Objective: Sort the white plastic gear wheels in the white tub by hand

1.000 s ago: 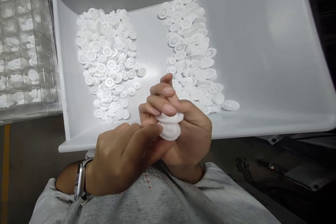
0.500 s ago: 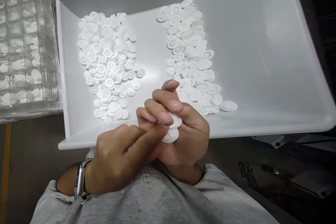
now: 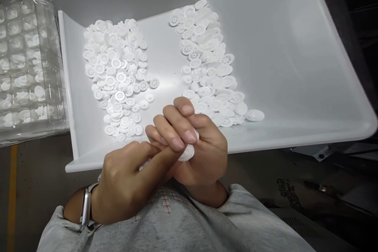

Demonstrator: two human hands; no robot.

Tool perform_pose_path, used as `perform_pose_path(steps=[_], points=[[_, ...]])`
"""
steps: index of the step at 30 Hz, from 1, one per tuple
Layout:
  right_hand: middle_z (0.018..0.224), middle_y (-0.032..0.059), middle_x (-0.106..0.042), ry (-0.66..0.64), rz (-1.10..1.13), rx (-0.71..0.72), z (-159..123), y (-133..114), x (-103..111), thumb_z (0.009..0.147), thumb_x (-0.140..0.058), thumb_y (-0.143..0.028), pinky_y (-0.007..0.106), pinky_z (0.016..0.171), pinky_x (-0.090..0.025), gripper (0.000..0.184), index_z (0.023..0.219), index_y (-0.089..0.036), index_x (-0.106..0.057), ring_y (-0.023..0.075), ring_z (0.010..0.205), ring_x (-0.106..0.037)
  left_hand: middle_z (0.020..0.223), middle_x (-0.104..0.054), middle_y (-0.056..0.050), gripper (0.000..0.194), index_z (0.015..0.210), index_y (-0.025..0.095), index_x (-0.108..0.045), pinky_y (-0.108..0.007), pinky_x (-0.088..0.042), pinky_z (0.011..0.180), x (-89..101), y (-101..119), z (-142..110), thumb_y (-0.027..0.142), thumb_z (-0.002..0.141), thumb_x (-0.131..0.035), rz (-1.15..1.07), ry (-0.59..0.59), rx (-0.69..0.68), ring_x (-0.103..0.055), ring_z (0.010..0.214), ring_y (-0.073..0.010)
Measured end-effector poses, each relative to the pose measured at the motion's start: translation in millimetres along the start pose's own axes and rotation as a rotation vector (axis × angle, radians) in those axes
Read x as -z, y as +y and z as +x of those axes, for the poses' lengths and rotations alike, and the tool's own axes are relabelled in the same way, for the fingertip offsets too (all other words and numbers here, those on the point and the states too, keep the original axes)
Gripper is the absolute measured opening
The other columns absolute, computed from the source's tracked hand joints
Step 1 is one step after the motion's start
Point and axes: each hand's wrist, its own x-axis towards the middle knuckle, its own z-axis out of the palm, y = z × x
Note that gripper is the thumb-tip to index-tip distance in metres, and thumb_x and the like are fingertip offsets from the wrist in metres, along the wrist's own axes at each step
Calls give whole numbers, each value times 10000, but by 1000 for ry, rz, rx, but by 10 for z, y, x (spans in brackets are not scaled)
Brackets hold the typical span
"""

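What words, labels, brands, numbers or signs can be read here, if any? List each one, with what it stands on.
No text can be read anywhere.
Held white discs: any marking is too small and blurred to read.
White wheels in the bin: likewise too small.
Wristwatch: no lettering shows.
Shirt: red check lines, no legible letters.

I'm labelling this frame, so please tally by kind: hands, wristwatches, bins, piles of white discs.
Hands: 2 (left hand, right hand)
Wristwatch: 1
Bin: 1
Piles of white discs: 2 (left pile, right pile)
Total: 6
The single discs overlap too much to count.
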Motion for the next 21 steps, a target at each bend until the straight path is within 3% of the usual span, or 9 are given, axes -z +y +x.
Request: perform_pose_path(steps=[10, 17, 21], points=[[608, -40, -400, 295, 9, -21, 85, 6, -46, 920, -432, -270, 183, 552, -461, 278, 679, -179, -538, 67, 547, -469, 682, -603, 28, 163, 1028, 129, -717, -195, -409, 549, -49, -80, 104, 162, 868, -722, 10, 44, 62, -519, 586, -62], [578, -37, -322, 334, -85, -14, 135, 6, -103, 890, -374, -214, 173, 516, -416, 295, 621, -177, -489, 69, 498, -389, 695, -630, 37, 185, 1064, 148, -711, -207, -370, 529, -40, -122, 93, 139, 880, -703, 14, 45, 54, -473, 573, -60], [609, -40, -352, 329, -162, 52, 132, 41, -96, 917, -419, -197, 163, 534, -440, 287, 652, -181, -530, 68, 525, -408, 643, -580, 48, 175, 1067, 144, -703, -207, -373, 513, -22, -155, 106, 159, 893, -691, 32, 12, 63, -472, 557, -64]])
